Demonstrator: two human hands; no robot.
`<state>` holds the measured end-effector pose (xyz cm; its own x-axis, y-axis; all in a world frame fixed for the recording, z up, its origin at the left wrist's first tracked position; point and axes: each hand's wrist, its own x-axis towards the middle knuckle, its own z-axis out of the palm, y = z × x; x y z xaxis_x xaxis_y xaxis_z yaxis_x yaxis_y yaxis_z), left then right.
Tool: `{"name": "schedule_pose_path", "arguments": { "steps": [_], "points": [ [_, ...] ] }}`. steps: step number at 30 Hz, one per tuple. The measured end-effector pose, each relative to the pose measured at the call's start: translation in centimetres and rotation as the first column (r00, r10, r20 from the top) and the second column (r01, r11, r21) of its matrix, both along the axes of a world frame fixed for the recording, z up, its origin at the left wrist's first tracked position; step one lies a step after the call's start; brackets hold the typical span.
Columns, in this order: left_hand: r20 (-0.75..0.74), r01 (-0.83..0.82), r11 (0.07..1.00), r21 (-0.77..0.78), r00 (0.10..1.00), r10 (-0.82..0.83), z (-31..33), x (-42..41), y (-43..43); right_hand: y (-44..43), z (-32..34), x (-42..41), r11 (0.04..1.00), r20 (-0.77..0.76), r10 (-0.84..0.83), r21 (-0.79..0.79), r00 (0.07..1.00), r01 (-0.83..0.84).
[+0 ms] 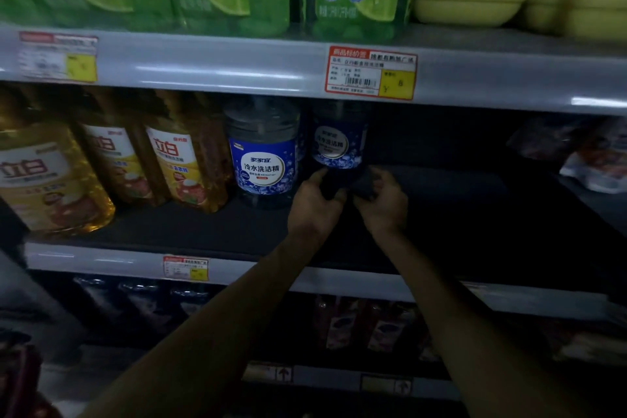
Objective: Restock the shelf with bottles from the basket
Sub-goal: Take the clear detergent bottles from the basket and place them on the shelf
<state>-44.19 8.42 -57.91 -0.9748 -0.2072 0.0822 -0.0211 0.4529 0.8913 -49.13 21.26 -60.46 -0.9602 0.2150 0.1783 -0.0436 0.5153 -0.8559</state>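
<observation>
Middle shelf | blue-labelled detergent bottle just beside matching bottle | left hand, right hand: fingers grasping its dark base from both sides

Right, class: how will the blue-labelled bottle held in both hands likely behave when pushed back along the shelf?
The bottle is probably heavy for its size: the left hand and right hand both grip its lower part. It looks like stiff plastic, so it should keep its shape. Pushed low on the flat shelf, it likely slides rather than tips.
</observation>
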Motion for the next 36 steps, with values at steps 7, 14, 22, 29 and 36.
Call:
{"name": "schedule_pose_path", "arguments": {
  "steps": [7,14,22,29,36],
  "points": [
    [0.017,0.08,0.952,-0.294,0.997,-0.079,1.5,5.7,-2.0,2.1,3.2,6.4,0.955,0.113,0.071,0.278,0.991,-0.1],
    [0.012,0.102,0.782,-0.615,0.993,-0.12,4.5,12.7,-6.7,-0.8,6.4,13.4,0.911,0.088,0.13,0.383,0.988,-0.155],
    [0.06,0.067,0.684,-0.726,0.998,-0.035,5.4,23.0,-16.4,-8.7,8.6,21.2,0.817,0.199,0.419,0.341,0.886,-0.464],
    [0.108,0.014,0.625,-0.781,0.988,0.114,2.0,32.3,-25.8,-17.7,7.4,25.1,0.539,0.289,0.652,0.474,0.701,-0.696],
    [0.155,-0.108,0.646,-0.756,0.929,0.337,-4.4,42.2,-34.0,-24.4,4.4,29.1,0.215,0.397,0.761,0.591,0.512,-0.777]
  ]
}}
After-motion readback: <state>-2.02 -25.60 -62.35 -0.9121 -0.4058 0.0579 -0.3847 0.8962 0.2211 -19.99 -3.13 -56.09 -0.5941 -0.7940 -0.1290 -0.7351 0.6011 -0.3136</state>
